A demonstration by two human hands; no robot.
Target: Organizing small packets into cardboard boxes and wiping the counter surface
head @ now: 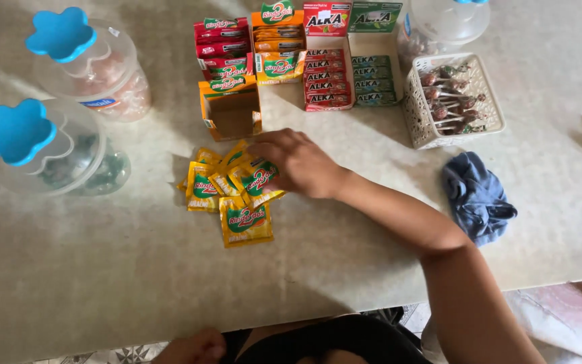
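The right hand [298, 162] reaches in from the lower right to the middle of the frame, palm down, fingers curled loosely onto a pile of yellow sachets [234, 195], touching the top ones rather than clenching them. About eight sachets show in the pile. The left hand [193, 347] rests at the bottom edge; its grip cannot be told. Just above the pile stands an open orange box [230, 108]. Two clear jars with blue lids [18, 131] sit upper left.
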